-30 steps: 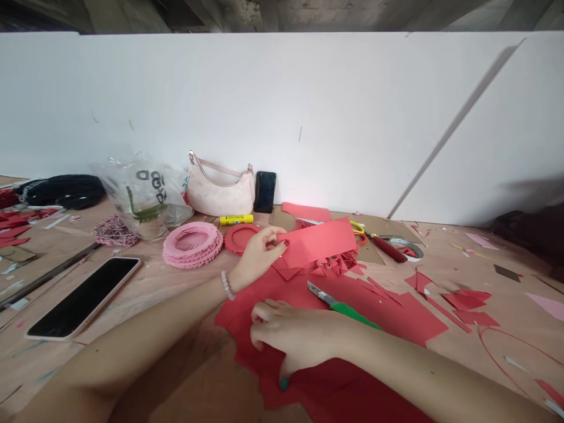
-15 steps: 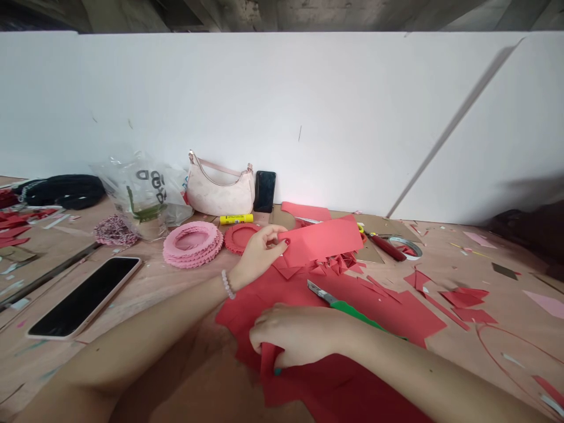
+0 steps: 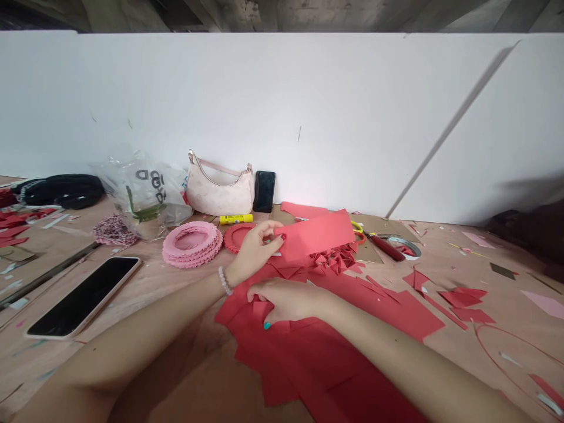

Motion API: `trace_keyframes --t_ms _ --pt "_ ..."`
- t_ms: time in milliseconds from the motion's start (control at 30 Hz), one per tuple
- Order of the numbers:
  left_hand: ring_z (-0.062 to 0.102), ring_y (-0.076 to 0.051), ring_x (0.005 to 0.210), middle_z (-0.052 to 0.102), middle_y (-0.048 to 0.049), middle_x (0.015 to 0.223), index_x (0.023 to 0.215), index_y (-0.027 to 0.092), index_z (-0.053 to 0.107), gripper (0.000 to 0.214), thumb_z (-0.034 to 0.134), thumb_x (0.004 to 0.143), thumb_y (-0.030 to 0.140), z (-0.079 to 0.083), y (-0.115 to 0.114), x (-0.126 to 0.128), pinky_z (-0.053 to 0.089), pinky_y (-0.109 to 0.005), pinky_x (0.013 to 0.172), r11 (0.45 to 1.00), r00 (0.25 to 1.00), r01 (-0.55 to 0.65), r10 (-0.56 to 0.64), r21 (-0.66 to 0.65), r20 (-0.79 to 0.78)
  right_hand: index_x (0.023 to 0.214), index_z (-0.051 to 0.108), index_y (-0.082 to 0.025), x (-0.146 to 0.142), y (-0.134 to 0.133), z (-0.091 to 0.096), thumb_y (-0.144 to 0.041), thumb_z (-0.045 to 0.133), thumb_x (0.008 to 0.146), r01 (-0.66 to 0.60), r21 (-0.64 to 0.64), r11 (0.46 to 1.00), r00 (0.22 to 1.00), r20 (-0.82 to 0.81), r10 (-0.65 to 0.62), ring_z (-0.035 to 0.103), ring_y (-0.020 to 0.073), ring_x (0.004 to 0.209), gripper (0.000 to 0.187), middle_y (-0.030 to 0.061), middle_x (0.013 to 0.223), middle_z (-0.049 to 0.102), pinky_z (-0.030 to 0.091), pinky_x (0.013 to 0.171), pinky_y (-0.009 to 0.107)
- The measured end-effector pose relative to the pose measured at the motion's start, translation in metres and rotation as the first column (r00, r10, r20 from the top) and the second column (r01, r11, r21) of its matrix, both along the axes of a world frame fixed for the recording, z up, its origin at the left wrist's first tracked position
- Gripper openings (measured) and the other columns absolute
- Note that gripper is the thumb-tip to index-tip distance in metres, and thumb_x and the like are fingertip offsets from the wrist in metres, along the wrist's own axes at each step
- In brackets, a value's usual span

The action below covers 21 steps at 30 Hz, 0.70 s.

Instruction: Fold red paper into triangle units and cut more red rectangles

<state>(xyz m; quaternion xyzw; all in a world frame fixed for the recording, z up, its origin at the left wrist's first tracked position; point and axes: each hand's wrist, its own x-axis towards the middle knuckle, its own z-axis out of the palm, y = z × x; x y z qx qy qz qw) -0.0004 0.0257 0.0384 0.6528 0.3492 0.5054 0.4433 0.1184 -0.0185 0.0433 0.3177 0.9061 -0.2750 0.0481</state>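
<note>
My left hand [image 3: 254, 251] pinches the near left corner of a folded red paper strip [image 3: 318, 235] and holds it up above the table. My right hand [image 3: 286, 298] is curled, thumb and fingers closed on a small red paper piece [image 3: 263, 309] lifted off the pile of red sheets [image 3: 335, 358]. A heap of small folded red triangles [image 3: 335, 261] lies just beyond both hands, under the raised strip. The green craft knife is hidden behind my right forearm.
A stack of pink scalloped paper rings [image 3: 192, 242] and a red ring [image 3: 238, 235] lie to the left. A phone [image 3: 83, 298] rests near left. A pink handbag [image 3: 220, 191], dark phone [image 3: 265, 191], glue stick [image 3: 236, 219], plastic bag [image 3: 143, 191], scissors [image 3: 374, 238] and tape roll [image 3: 405, 247] line the back.
My right hand moved away from me along the red sheets, picking up a small red piece, and now covers the green knife. The left hand lifted the strip slightly.
</note>
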Motion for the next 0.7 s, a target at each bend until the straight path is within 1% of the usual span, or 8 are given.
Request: trace_keyframes --t_ms 100,167,267,333,400,500,567,700 --pt "0.053 -0.009 0.063 0.057 -0.0002 0.076 0.098 0.016 0.052 0.022 0.054 0.077 0.024 0.001 0.000 0.000 0.046 -0.020 0.056 1.000 1.000 -0.001 0.001 0.016 -0.015 0.089 0.056 -0.020 -0.005 0.001 0.000 -0.019 0.062 0.061 -0.037 0.063 0.997 0.999 -0.003 0.037 0.048 0.0178 0.083 0.028 0.0032 0.096 0.051 0.030 0.048 0.018" --pt "0.054 -0.010 0.064 0.058 -0.0010 0.076 0.098 0.016 0.052 0.022 0.053 0.077 0.024 0.001 0.001 -0.001 0.045 -0.021 0.057 0.999 0.999 -0.014 0.016 0.033 -0.039 0.085 0.055 -0.019 -0.004 -0.001 0.003 -0.016 0.059 0.064 -0.052 0.076 0.996 0.998 -0.033 0.055 0.048 0.0163 0.080 0.022 0.0024 0.092 0.052 0.030 0.049 0.018" --pt "0.055 -0.012 0.068 0.059 -0.0017 0.078 0.099 0.016 0.052 0.024 0.054 0.077 0.024 0.001 0.002 -0.002 0.045 -0.022 0.059 0.997 0.997 -0.037 0.041 0.063 -0.061 0.094 0.054 -0.020 0.001 -0.005 0.012 -0.019 0.054 0.071 -0.120 -0.020 0.993 0.989 -0.084 0.118 0.051 0.0133 0.071 0.023 -0.0008 0.086 0.056 0.033 0.053 0.019" --pt "0.055 -0.012 0.070 0.059 -0.0019 0.079 0.099 0.016 0.052 0.023 0.054 0.077 0.025 0.001 0.002 -0.002 0.044 -0.022 0.061 0.997 0.997 -0.036 0.040 0.071 -0.063 0.101 0.055 -0.020 0.004 -0.007 0.019 -0.021 0.059 0.071 -0.253 -0.139 0.958 0.966 -0.088 0.242 0.053 0.0140 0.076 0.030 -0.0004 0.091 0.059 0.036 0.059 0.020" --pt "0.056 -0.013 0.070 0.059 -0.0021 0.078 0.098 0.016 0.052 0.023 0.054 0.078 0.026 0.002 0.002 -0.002 0.044 -0.022 0.062 0.997 0.998 -0.025 0.030 0.073 -0.062 0.107 0.055 -0.018 0.005 -0.008 0.027 -0.019 0.062 0.070 -0.383 -0.238 0.893 0.924 -0.074 0.376 0.055 0.0144 0.082 0.038 0.0010 0.099 0.060 0.038 0.065 0.019" --pt "0.056 -0.013 0.070 0.060 -0.0021 0.078 0.097 0.016 0.052 0.023 0.054 0.077 0.027 0.003 0.001 -0.001 0.044 -0.022 0.062 0.997 0.998 -0.020 0.024 0.075 -0.054 0.113 0.053 -0.016 0.002 -0.010 0.036 -0.012 0.060 0.070 -0.468 -0.293 0.834 0.876 -0.028 0.482 0.056 0.0140 0.083 0.044 0.0018 0.105 0.060 0.039 0.066 0.019" --pt "0.056 -0.013 0.071 0.060 -0.0020 0.079 0.097 0.016 0.053 0.023 0.055 0.077 0.027 0.003 0.001 -0.001 0.044 -0.022 0.062 0.997 0.999 -0.021 0.024 0.072 -0.048 0.114 0.052 -0.017 0.000 -0.013 0.038 -0.009 0.062 0.067 -0.476 -0.275 0.835 0.866 0.016 0.499 0.057 0.0147 0.083 0.049 0.0018 0.107 0.061 0.039 0.064 0.019" --pt "0.056 -0.013 0.070 0.059 -0.0017 0.079 0.098 0.017 0.053 0.023 0.055 0.077 0.027 0.001 0.003 -0.002 0.044 -0.022 0.061 0.999 0.999 -0.008 0.010 0.052 -0.042 0.107 0.054 -0.022 0.000 -0.026 0.033 -0.012 0.063 0.063 -0.390 -0.114 0.914 0.895 0.184 0.405 0.058 0.0171 0.073 0.046 0.0016 0.096 0.063 0.035 0.046 0.021"
